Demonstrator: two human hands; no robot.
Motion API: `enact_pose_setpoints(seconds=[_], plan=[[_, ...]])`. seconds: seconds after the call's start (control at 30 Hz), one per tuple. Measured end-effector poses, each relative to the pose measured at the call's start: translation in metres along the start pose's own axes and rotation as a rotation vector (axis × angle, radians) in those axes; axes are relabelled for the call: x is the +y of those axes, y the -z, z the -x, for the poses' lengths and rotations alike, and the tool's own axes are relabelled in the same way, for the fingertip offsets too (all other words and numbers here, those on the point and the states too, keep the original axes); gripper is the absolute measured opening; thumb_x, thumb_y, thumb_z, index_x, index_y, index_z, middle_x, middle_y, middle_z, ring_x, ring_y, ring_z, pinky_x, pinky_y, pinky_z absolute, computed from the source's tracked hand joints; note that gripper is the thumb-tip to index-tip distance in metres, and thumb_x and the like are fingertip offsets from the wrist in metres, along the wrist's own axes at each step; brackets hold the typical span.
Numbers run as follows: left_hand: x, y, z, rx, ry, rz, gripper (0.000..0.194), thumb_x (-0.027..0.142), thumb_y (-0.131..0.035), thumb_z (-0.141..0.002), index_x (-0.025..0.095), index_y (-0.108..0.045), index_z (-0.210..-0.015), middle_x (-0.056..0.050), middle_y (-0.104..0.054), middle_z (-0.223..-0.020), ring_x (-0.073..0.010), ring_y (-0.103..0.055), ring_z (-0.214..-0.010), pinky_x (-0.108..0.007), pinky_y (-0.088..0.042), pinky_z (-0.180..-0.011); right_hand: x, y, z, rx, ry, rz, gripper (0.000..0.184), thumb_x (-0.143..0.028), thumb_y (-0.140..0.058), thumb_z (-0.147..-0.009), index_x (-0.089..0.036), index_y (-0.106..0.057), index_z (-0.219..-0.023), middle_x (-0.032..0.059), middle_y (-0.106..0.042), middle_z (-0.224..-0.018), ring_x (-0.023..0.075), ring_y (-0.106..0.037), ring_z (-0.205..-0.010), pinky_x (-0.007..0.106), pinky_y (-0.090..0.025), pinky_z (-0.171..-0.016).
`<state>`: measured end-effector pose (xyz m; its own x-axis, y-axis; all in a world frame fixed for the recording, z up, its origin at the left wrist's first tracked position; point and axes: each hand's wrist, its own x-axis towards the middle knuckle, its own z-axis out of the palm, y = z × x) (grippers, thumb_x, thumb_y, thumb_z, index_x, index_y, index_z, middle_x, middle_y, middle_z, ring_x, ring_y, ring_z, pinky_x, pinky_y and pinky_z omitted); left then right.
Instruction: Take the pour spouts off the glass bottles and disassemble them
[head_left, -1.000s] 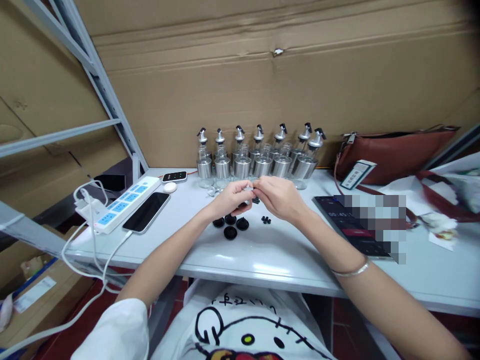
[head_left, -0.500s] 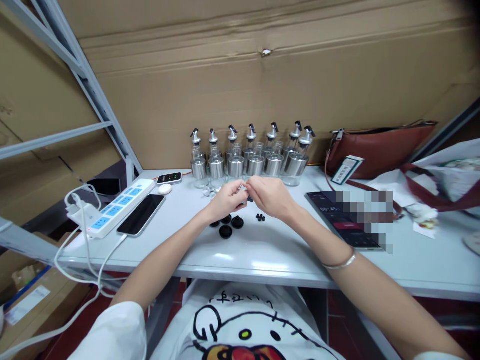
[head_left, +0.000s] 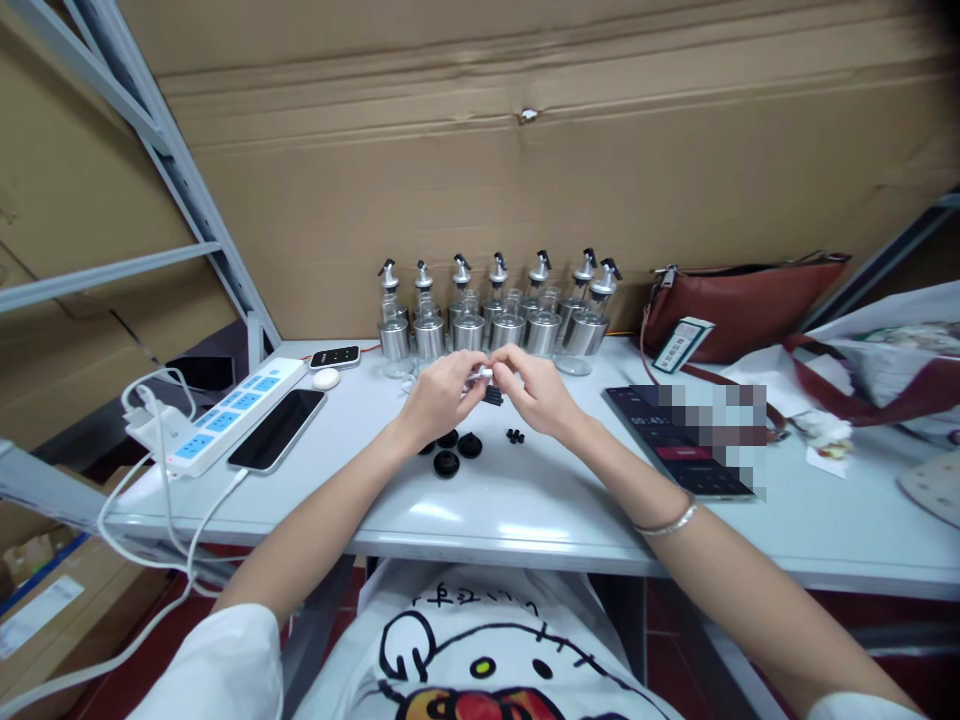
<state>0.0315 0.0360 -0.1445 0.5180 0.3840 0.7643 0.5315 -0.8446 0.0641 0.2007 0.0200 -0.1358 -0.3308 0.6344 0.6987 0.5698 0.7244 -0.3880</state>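
My left hand (head_left: 444, 397) is closed on a small silver-white piece (head_left: 480, 375), which looks like a bottle pourer spout; fingers cover much of it. Fingertips of my right hand (head_left: 531, 388) pinch the piece's right end, so the hands almost meet. Just below the fingers lie thin black parts (head_left: 493, 396). Nearer me are several round black stoppers (head_left: 447, 463), one partly hidden by my left wrist, and a cluster of tiny black caps (head_left: 515, 436). Behind the hands stand glass bottles with steel sleeves (head_left: 469, 334), some topped with silver pourers (head_left: 541, 266).
On the left are a power strip (head_left: 236, 415), a phone (head_left: 279, 430) on a cable, a small black device (head_left: 335, 357) and a white round case (head_left: 325, 379). To the right lie a tablet-like screen (head_left: 660, 455) and a brown bag (head_left: 750, 305). Cardboard (head_left: 480, 180) backs the table.
My hands have drawn slightly apart and the right fingers have loosened a little, so more of the silver-white piece and the black parts below shows. The view has shifted slightly.
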Motion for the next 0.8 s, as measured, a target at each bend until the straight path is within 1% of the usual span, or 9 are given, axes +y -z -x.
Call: enact_pose_setpoints(seconds=[0.13, 0.23, 0.3, 0.37, 0.47, 0.53, 0.63, 0.7, 0.8], plan=[[0.0, 0.001, -0.002, -0.006, -0.077, -0.021, 0.014, 0.026, -0.043, -0.09, 0.016, -0.052, -0.094, -0.005, -0.062, -0.078, -0.017, -0.056, -0.073, -0.029, -0.04, -0.07, 0.0, 0.004, -0.004, -0.07, -0.127, -0.259, 0.017, -0.028, -0.042, -0.083, -0.018, -0.054, -0.075, 0.0, -0.058, -0.063, 0.0138, -0.054, -0.06, 0.025, -0.041, -0.058], [0.0, 0.001, -0.002, 0.015, -0.105, -0.007, 0.011, 0.022, -0.045, -0.089, 0.015, -0.054, -0.09, -0.004, -0.063, -0.077, -0.0161, -0.056, -0.071, -0.029, -0.04, -0.07, 0.0, 0.004, -0.006, -0.138, -0.275, -0.472, 0.012, -0.026, -0.047, -0.074, -0.017, -0.055, -0.072, -0.0008, -0.059, -0.06, 0.014, -0.057, -0.058, 0.026, -0.045, -0.059], [0.0, 0.0, -0.002, 0.02, -0.097, 0.039, 0.009, 0.019, -0.047, -0.087, 0.014, -0.055, -0.09, -0.004, -0.063, -0.075, -0.0145, -0.056, -0.068, -0.027, -0.042, -0.067, 0.001, 0.004, -0.008, -0.186, -0.373, -0.592, 0.011, -0.024, -0.049, -0.067, -0.017, -0.056, -0.072, -0.0009, -0.06, -0.059, 0.0138, -0.058, -0.057, 0.027, -0.047, -0.06], [-0.001, -0.002, -0.001, 0.006, -0.069, 0.095, 0.009, 0.017, -0.049, -0.085, 0.014, -0.055, -0.09, -0.003, -0.062, -0.075, -0.0128, -0.055, -0.066, -0.024, -0.042, -0.063, 0.003, 0.005, -0.008, -0.278, -0.461, -0.678, 0.012, -0.024, -0.05, -0.064, -0.016, -0.057, -0.07, 0.0004, -0.062, -0.06, 0.0139, -0.06, -0.058, 0.028, -0.048, -0.063], [-0.003, -0.003, 0.001, -0.042, -0.047, 0.157, 0.008, 0.018, -0.05, -0.083, 0.015, -0.056, -0.089, -0.002, -0.061, -0.076, -0.0119, -0.056, -0.067, -0.022, -0.043, -0.061, 0.006, 0.006, -0.008, -0.415, -0.556, -0.79, 0.015, -0.025, -0.049, -0.063, -0.014, -0.058, -0.065, 0.003, -0.064, -0.064, 0.0145, -0.063, -0.06, 0.03, -0.05, -0.068], [-0.004, -0.004, 0.001, -0.086, -0.05, 0.183, 0.008, 0.019, -0.051, -0.084, 0.015, -0.055, -0.089, -0.002, -0.061, -0.076, -0.012, -0.056, -0.068, -0.022, -0.044, -0.061, 0.008, 0.006, -0.008, -0.445, -0.591, -0.846, 0.015, -0.026, -0.05, -0.062, -0.014, -0.059, -0.064, 0.003, -0.064, -0.063, 0.0135, -0.062, -0.058, 0.03, -0.05, -0.068], [-0.006, -0.004, 0.001, -0.138, -0.06, 0.188, 0.009, 0.021, -0.05, -0.086, 0.015, -0.055, -0.089, -0.002, -0.06, -0.076, -0.0125, -0.056, -0.069, -0.022, -0.044, -0.062, 0.011, 0.006, -0.007, -0.448, -0.599, -0.866, 0.012, -0.023, -0.052, -0.06, -0.014, -0.06, -0.061, 0.0005, -0.062, -0.057, 0.011, -0.058, -0.053, 0.027, -0.049, -0.063], [-0.006, -0.004, 0.001, -0.138, -0.076, 0.175, 0.009, 0.021, -0.05, -0.086, 0.014, -0.055, -0.089, -0.002, -0.06, -0.075, -0.0131, -0.056, -0.069, -0.023, -0.044, -0.062, 0.01, 0.006, -0.007, -0.439, -0.576, -0.845, 0.009, -0.021, -0.052, -0.058, -0.015, -0.059, -0.059, -0.0008, -0.06, -0.053, 0.0105, -0.056, -0.051, 0.025, -0.047, -0.061], [-0.007, -0.004, 0.001, -0.13, -0.094, 0.162, 0.008, 0.02, -0.049, -0.087, 0.014, -0.055, -0.087, -0.002, -0.06, -0.074, -0.0134, -0.057, -0.068, -0.023, -0.045, -0.063, 0.007, 0.007, -0.008, -0.438, -0.534, -0.791, 0.01, -0.02, -0.051, -0.058, -0.015, -0.059, -0.059, -0.0003, -0.062, -0.054, 0.0119, -0.057, -0.052, 0.026, -0.047, -0.061]])
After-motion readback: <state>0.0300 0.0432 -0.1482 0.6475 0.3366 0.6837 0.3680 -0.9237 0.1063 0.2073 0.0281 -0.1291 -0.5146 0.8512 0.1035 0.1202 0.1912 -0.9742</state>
